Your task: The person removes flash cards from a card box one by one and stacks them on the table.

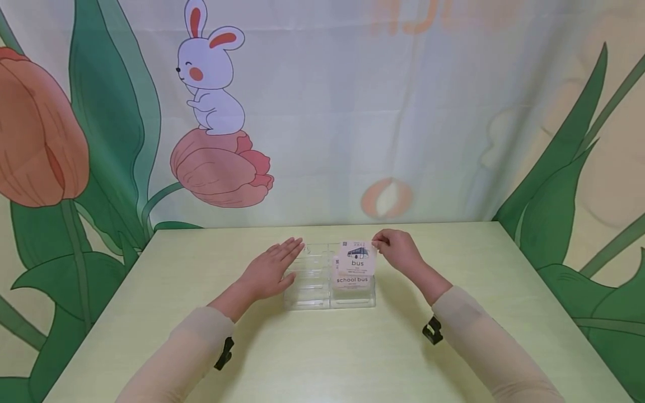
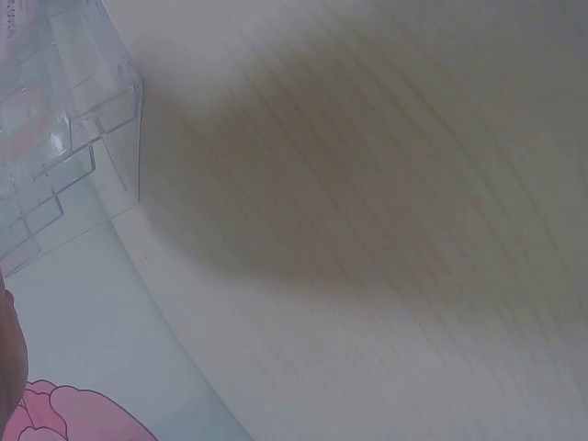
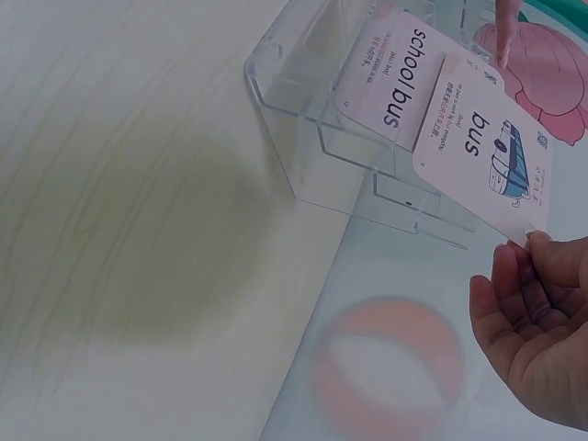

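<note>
- The clear rack (image 1: 307, 304) stands on the counter (image 1: 322, 358), its tiers probably meant to keep faces readable.
- In its right column, the bus card (image 1: 357, 262) overlaps the school bus card (image 1: 353, 281).
- The right hand (image 1: 400, 252) pinches the bus card's upper right corner, perhaps to leave the print uncovered.
- The left hand (image 1: 267, 274), fingers straight, nearly together, lies beside the rack, holding nothing; contact, I can't tell.

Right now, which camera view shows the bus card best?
The right wrist view: the bus card appears large, its word and picture clear though turned sideways, the right hand pinching its corner. The head view shows it smaller, overlapping the school bus card. The left wrist view shows only part of a card, which I cannot identify.
</note>
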`<state>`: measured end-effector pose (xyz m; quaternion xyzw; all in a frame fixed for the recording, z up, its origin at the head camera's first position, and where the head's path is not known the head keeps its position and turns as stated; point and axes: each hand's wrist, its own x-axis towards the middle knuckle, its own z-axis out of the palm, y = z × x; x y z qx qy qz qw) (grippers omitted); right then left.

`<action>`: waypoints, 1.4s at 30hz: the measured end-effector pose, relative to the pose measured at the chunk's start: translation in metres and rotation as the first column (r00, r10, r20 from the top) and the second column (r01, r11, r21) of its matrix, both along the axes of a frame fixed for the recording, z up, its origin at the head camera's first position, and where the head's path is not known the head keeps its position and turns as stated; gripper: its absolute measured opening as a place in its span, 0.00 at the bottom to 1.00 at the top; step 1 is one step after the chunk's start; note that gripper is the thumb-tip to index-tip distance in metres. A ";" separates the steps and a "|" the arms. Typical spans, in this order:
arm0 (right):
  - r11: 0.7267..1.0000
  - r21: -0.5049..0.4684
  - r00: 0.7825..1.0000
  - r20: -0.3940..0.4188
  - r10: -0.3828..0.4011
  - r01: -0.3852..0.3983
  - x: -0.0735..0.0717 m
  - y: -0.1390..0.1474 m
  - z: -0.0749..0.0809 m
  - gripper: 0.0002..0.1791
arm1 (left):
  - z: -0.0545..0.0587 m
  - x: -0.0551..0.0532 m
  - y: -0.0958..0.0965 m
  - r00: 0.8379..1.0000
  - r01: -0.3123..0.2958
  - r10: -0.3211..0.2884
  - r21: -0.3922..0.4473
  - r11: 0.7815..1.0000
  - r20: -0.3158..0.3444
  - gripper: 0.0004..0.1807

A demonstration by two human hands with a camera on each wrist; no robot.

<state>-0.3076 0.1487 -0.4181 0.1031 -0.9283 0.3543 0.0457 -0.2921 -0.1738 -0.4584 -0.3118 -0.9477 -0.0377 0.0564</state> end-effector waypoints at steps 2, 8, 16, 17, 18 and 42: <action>1.000 0.002 1.000 -0.002 0.001 -0.001 0.000 0.000 0.001 0.09 | 0.000 0.000 0.000 1.000 0.002 -0.002 0.000 1.000 -0.003 0.37; 1.000 0.008 1.000 -0.014 0.007 -0.007 -0.003 -0.002 0.005 0.09 | 0.000 -0.001 0.000 1.000 0.006 -0.006 0.005 1.000 -0.006 0.36; 1.000 0.018 0.999 -0.034 0.018 -0.017 -0.004 -0.003 0.013 0.10 | 0.000 -0.002 0.000 1.000 0.003 -0.003 0.008 1.000 0.000 0.37; 1.000 0.017 0.999 -0.034 0.018 -0.018 -0.004 -0.003 0.013 0.10 | 0.000 -0.002 0.000 1.000 0.002 -0.002 0.005 1.000 0.000 0.37; 1.000 0.015 0.999 -0.033 0.017 -0.017 -0.004 -0.003 0.014 0.10 | 0.001 -0.002 0.000 1.000 0.001 -0.001 0.002 1.000 0.000 0.37; 1.000 0.026 1.000 -0.024 0.012 -0.012 -0.005 -0.002 0.021 0.10 | 0.002 0.002 0.002 1.000 -0.003 0.003 0.013 1.000 0.010 0.36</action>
